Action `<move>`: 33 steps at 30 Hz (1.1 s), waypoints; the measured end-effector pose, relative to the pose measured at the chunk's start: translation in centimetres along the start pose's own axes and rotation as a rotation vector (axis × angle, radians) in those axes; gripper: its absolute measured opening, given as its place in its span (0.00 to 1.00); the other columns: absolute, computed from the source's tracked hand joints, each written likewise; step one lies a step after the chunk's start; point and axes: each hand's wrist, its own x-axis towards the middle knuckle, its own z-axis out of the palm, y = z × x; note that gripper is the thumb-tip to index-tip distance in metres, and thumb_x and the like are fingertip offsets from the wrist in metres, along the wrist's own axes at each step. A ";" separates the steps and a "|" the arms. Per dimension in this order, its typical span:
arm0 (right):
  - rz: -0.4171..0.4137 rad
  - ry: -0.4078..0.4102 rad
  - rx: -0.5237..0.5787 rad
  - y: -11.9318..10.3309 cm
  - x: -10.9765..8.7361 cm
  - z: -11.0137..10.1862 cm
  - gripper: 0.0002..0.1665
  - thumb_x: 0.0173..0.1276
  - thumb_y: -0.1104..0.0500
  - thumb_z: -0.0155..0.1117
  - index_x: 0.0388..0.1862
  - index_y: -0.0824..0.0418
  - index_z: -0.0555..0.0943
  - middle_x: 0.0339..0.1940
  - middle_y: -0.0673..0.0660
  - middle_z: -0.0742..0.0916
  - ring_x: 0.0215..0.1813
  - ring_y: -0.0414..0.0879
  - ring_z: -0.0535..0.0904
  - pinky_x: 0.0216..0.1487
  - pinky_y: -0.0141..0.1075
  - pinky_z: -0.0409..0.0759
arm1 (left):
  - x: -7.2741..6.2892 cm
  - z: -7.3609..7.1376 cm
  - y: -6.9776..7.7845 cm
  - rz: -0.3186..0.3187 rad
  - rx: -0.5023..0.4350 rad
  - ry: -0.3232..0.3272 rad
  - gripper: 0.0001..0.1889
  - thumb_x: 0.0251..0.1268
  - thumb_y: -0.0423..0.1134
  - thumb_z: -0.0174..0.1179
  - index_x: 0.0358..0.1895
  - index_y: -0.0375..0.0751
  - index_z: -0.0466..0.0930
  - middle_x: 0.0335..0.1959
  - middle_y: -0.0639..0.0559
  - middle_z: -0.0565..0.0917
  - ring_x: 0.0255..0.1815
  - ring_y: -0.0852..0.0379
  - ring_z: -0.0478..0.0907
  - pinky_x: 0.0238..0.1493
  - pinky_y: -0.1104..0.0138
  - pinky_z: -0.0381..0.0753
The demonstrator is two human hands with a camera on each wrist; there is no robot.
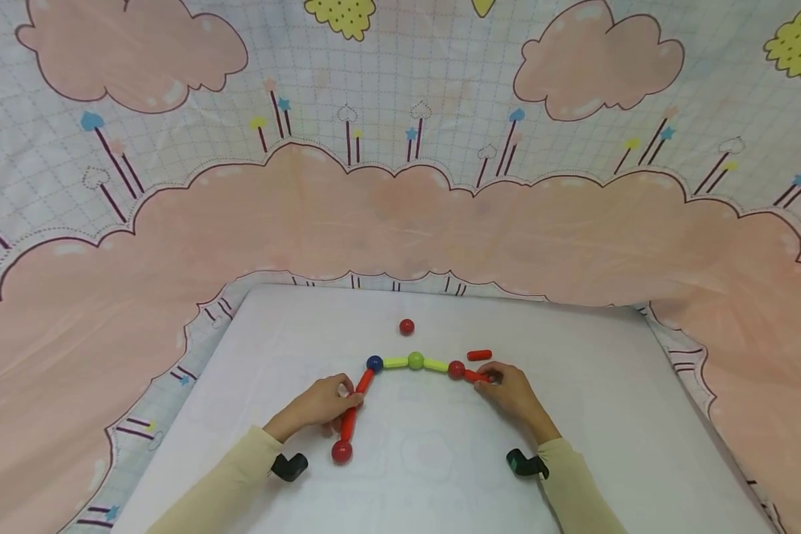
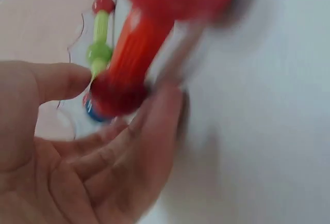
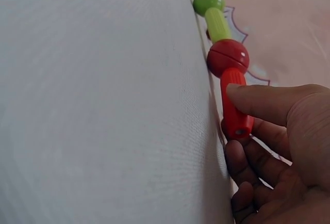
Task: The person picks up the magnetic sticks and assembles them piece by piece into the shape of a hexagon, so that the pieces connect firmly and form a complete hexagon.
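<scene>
A chain of magnetic-looking rods and balls curves across the white table. My left hand [image 1: 323, 403] holds its left part, thumb and fingers about a dark red ball [image 2: 116, 97] that the hand mostly hides in the head view. Below that ball a red rod [image 1: 348, 426] leads to a red end ball [image 1: 342, 452]; above it another red rod [image 1: 365, 381] meets a blue ball [image 1: 374, 363]. Yellow-green rods and a green ball [image 1: 416, 360] continue to a red ball [image 1: 457, 369]. My right hand [image 1: 512, 391] pinches the red rod [image 3: 234, 100] joined to that ball.
Beyond the chain lies a loose red ball [image 1: 406, 326]. A loose red rod [image 1: 479, 355] rests just past the right hand. Black wrist devices [image 1: 290, 467] sit under both forearms. A patterned pink and white cloth [image 1: 400, 222] hangs behind the table [image 1: 434, 475].
</scene>
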 end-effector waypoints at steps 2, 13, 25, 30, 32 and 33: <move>-0.001 -0.001 -0.001 0.1 0.0 0.0 0.11 0.63 0.58 0.70 0.45 0.53 0.83 0.43 0.53 0.84 0.49 0.50 0.75 0.56 0.48 0.74 | -0.1 -0.8 -0.3 0.060 0.034 0.033 0.12 0.68 0.44 0.61 0.49 0.42 0.77 0.27 0.50 0.82 0.21 0.57 0.78 0.23 0.68 0.78; -0.002 0.005 -0.026 0.0 0.0 -0.3 0.13 0.63 0.56 0.70 0.47 0.54 0.83 0.40 0.53 0.83 0.45 0.48 0.74 0.48 0.41 0.72 | 0.4 -1.9 -1.3 0.375 0.256 -0.140 0.27 0.52 0.34 0.73 0.58 0.55 0.79 0.68 0.49 0.66 0.63 0.48 0.70 0.60 0.53 0.77; 0.008 -0.003 -0.016 0.1 0.0 0.1 0.12 0.64 0.56 0.70 0.47 0.53 0.83 0.42 0.53 0.83 0.47 0.48 0.75 0.50 0.42 0.72 | 0.1 0.3 -0.3 0.500 0.418 -0.032 0.24 0.48 0.38 0.76 0.52 0.57 0.82 0.67 0.50 0.69 0.67 0.48 0.64 0.64 0.49 0.73; 0.003 -0.005 -0.030 0.1 0.0 0.1 0.13 0.64 0.56 0.70 0.47 0.54 0.83 0.42 0.53 0.83 0.46 0.48 0.75 0.50 0.42 0.73 | -0.4 0.6 0.3 0.598 0.508 -0.058 0.16 0.51 0.40 0.74 0.44 0.59 0.86 0.63 0.53 0.74 0.68 0.49 0.62 0.65 0.48 0.67; 0.000 -0.002 -0.030 0.0 0.0 0.1 0.13 0.63 0.56 0.70 0.47 0.54 0.83 0.42 0.53 0.84 0.46 0.47 0.75 0.49 0.42 0.73 | -0.5 0.8 0.5 0.598 0.529 -0.056 0.13 0.52 0.41 0.74 0.42 0.59 0.86 0.61 0.54 0.75 0.67 0.50 0.62 0.65 0.50 0.67; 0.000 -0.001 -0.027 0.0 0.1 0.1 0.13 0.63 0.56 0.70 0.47 0.54 0.83 0.42 0.53 0.84 0.46 0.47 0.75 0.49 0.42 0.73 | -0.6 0.8 0.5 0.593 0.539 -0.049 0.13 0.52 0.42 0.74 0.42 0.59 0.86 0.60 0.55 0.75 0.67 0.51 0.63 0.65 0.50 0.67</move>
